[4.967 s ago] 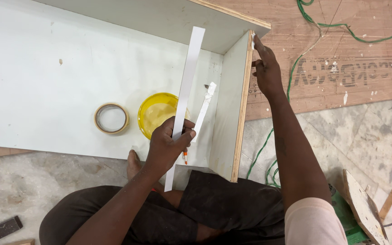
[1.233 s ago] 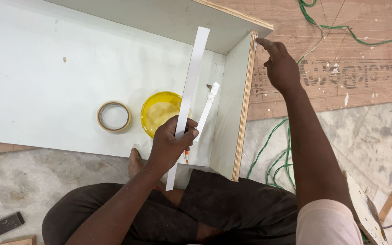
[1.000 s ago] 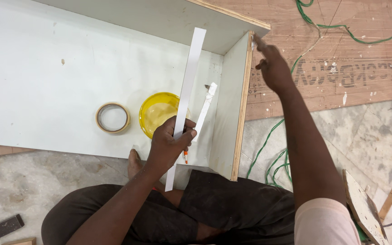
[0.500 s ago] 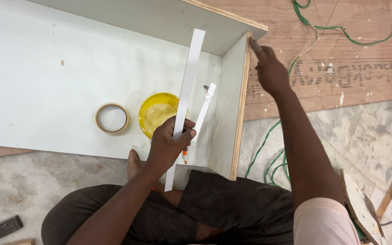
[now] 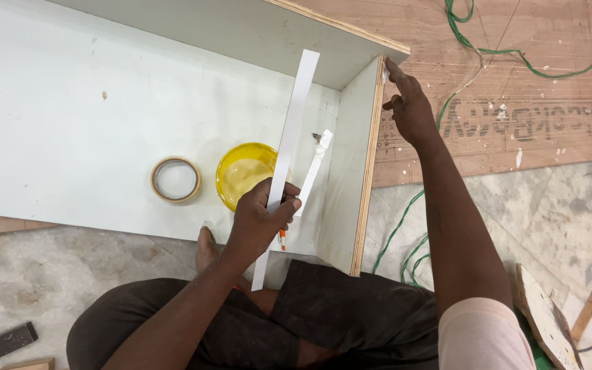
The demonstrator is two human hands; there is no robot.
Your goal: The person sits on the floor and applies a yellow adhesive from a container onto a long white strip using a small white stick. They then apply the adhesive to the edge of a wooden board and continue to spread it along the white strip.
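Count around my white cabinet [image 5: 104, 130]: one tape roll [image 5: 175, 179] inside, one yellow bowl [image 5: 244, 175] beside it, two white strips [image 5: 292, 116], one green cable [image 5: 405, 226] outside, two hands [image 5: 258, 219].

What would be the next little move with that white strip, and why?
Probably bring the white strip across to the upright panel's bare plywood edge. The left hand holds the strip clear of the board, while the right hand already has fingertips at the edge's top corner, seemingly ready to seat its end.

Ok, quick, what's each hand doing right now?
Left hand: closed around the long white strip.
Right hand: holding nothing, fingertips pressed on the upright panel's top edge.
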